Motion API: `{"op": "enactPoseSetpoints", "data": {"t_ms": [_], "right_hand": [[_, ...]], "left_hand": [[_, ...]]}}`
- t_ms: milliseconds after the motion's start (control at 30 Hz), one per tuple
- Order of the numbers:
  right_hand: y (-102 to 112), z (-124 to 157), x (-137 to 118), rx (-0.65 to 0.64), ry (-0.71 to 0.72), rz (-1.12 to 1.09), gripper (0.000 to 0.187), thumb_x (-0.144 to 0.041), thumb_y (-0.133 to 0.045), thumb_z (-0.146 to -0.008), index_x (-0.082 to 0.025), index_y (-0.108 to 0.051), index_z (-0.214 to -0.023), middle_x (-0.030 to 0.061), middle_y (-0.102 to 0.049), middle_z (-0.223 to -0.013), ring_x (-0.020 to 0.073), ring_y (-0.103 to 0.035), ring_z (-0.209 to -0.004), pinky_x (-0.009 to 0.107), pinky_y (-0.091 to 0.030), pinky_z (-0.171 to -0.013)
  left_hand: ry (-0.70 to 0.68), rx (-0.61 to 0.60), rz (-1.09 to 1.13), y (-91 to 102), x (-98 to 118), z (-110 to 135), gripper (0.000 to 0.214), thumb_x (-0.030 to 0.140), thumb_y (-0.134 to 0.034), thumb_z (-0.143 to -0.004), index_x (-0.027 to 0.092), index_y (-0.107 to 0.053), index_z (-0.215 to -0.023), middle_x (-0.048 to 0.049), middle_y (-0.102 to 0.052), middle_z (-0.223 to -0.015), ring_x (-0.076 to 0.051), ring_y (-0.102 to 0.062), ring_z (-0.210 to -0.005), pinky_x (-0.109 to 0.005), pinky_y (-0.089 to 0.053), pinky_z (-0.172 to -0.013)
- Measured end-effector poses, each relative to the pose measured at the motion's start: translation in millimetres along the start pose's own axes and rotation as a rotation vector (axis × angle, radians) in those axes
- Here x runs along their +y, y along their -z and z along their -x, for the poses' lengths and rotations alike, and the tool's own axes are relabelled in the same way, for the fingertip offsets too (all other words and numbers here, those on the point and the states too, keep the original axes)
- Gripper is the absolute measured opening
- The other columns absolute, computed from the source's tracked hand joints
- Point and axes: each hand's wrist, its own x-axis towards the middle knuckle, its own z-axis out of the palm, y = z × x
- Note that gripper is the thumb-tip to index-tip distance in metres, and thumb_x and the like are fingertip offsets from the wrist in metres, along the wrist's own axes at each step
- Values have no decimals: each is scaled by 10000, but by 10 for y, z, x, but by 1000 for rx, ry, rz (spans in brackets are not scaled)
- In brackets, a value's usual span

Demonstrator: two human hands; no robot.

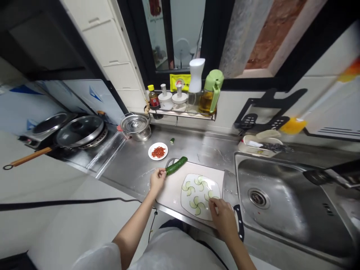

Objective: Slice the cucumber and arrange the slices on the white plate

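Observation:
My left hand (157, 179) is closed on the near end of a green cucumber (176, 165) that lies on a white cutting board (171, 187). A white square plate (188, 204) rests on the board with several half-moon cucumber slices (197, 193) on it. My right hand (223, 219) hovers at the plate's right edge with its fingers pinched together at a slice. A black-handled knife (239, 223) lies just right of that hand, its blade pointing away along the board's edge.
A small white dish of chopped red chilli (158, 151) and a cucumber end piece (172, 140) sit behind the board. A steel sink (281, 198) is at the right, a steel pot (136, 126) and a lidded wok (80, 130) at the left, and a condiment rack (182, 110) behind.

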Motion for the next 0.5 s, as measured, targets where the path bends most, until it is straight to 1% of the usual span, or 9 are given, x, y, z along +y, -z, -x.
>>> {"op": "enactPoseSetpoints", "data": {"t_ms": [67, 133, 200, 233, 300, 367, 433, 500], "right_hand": [[4, -6, 25, 10, -10, -24, 348, -396, -395, -922, -189, -674, -898, 75, -662, -811, 213, -558, -740, 348, -399, -747], [20, -20, 22, 13, -24, -43, 357, -415, -391, -920, -195, -671, -902, 78, -664, -820, 217, -561, -747, 352, -406, -747], [42, -38, 5, 7, -34, -63, 371, -423, -378, -924, -194, -669, -909, 83, -666, -831, 222, -565, -758, 356, -411, -747], [54, -48, -4, 3, -38, -75, 378, -424, -370, -926, -191, -668, -912, 87, -667, -836, 224, -566, -764, 357, -414, -747], [79, -65, -14, -1, -45, -97, 389, -430, -366, -926, -186, -668, -911, 91, -668, -831, 227, -567, -766, 359, -420, -742], [104, -73, -10, 2, -51, -118, 400, -450, -372, -921, -185, -672, -903, 90, -667, -815, 227, -567, -757, 359, -426, -736], [130, -68, 8, 9, -57, -135, 411, -470, -378, -918, -188, -677, -899, 89, -666, -799, 224, -568, -745, 359, -430, -731], [156, -51, 34, 18, -67, -146, 421, -482, -377, -918, -192, -681, -901, 89, -667, -793, 222, -573, -739, 357, -433, -726]], "left_hand": [[19, 86, -73, 97, 50, -260, 237, 340, -554, -788, 179, -668, -920, -15, -653, -749, -118, -566, -636, -224, -445, -633], [109, 182, -264, 151, 98, -534, 251, 337, -524, -815, 201, -657, -979, -19, -676, -811, -130, -599, -698, -229, -456, -667], [156, 226, -337, 146, 133, -793, 287, 315, -483, -843, 212, -625, -1069, -39, -687, -903, -153, -619, -787, -253, -460, -713], [167, 235, -370, 123, 146, -909, 288, 306, -475, -847, 227, -619, -1083, -44, -687, -952, -165, -621, -838, -267, -458, -740], [178, 230, -444, 50, 166, -1106, 264, 294, -488, -838, 254, -635, -1054, -53, -684, -1003, -199, -609, -935, -305, -447, -792], [175, 206, -524, -34, 183, -1254, 245, 269, -497, -826, 269, -663, -1007, -71, -677, -1036, -242, -583, -1011, -358, -429, -829], [143, 157, -598, -104, 196, -1359, 242, 238, -503, -815, 286, -685, -967, -75, -665, -1075, -259, -559, -1055, -386, -409, -858], [93, 96, -663, -149, 205, -1435, 246, 220, -507, -809, 300, -699, -942, -67, -653, -1106, -257, -541, -1080, -391, -389, -884]]}}
